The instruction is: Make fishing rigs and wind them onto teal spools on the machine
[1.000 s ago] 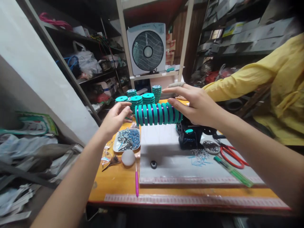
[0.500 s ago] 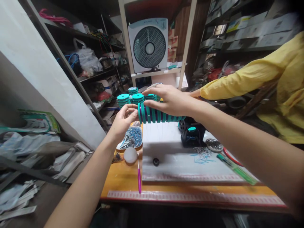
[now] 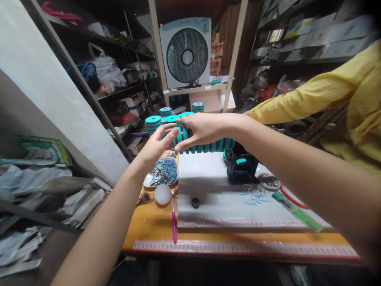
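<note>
A long row of teal discs with dark purple layers between them lies on its side in the air above the white work surface. My right hand is wrapped over its top, thumb on the near side by the left end. At that left end my left hand closes with bent fingers against the outermost discs; its fingertips are partly hidden. Behind my hands stand several upright stacks of teal discs. A black device with a teal disc on its front sits below the row's right end.
On the orange table are a tray of blue-and-silver pins, a white round lid and a purple-handled tool. A dish of metal bits and a green cutter lie right. A co-worker's yellow sleeve reaches in.
My right hand has slid left along the row, its thumb dropping to the near side. My left fingers have shifted slightly at the end. The camera view has tilted a little.
</note>
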A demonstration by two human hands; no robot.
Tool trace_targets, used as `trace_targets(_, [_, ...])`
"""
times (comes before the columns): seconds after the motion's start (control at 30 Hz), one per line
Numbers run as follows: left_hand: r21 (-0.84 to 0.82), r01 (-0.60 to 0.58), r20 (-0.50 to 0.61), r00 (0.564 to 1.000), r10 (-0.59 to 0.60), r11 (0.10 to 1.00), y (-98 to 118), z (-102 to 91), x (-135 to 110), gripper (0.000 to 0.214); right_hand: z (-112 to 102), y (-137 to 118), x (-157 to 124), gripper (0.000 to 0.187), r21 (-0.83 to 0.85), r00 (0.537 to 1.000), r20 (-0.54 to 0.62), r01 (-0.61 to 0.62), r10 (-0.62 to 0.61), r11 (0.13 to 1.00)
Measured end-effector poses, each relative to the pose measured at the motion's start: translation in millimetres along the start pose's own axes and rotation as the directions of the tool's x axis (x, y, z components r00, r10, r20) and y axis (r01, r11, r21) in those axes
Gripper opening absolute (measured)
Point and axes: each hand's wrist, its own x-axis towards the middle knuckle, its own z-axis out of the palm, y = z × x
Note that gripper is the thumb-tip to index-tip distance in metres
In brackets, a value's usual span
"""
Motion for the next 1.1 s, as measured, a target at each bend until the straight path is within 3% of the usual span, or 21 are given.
trace_targets(0.27, [0.25, -0.14, 0.184, 0.978, 0.094, 0.958, 8.3, -4.6, 5.8, 0.042, 2.8, 10.1, -3.2, 0.083, -0.069, 0.999, 0.032, -0.037, 0.04, 0.997])
trace_targets(0.43, [0.327, -0.202, 0.183, 0.972, 0.148, 0.923, 7.5, -4.2, 1.2, 0.043, -0.9, 9.3, -1.8, 0.08, -0.033, 0.996, 0.074, -0.041, 0.044, 0.999])
trace_targets(0.67, [0.292, -0.183, 0.194, 0.973, 0.129, 0.939, 8.1, -3.7, 0.4, 0.046, -0.6, 10.4, -2.5, 0.08, -0.054, 0.997, 0.064, -0.039, 0.042, 0.998])
trace_targets(0.83, [0.359, -0.183, 0.292, 0.953, 0.076, 0.915, 17.1, -7.2, 8.6, 0.049, -2.6, 14.2, -1.1, 0.081, -0.009, 0.998, 0.068, 0.005, -0.004, 1.0])
trace_targets(0.93, [0.46, -0.216, 0.305, 0.949, 0.076, 0.861, 22.6, -7.5, 13.5, 0.046, -5.8, 14.4, -1.0, 0.082, -0.033, 0.995, 0.096, -0.024, 0.027, 0.999])
trace_targets(1.1, [0.459, -0.268, 0.323, 0.939, 0.122, 0.847, 19.6, -7.0, 12.9, 0.05, -9.3, 14.7, -3.1, 0.09, 0.022, 0.988, 0.129, -0.09, 0.086, 0.996])
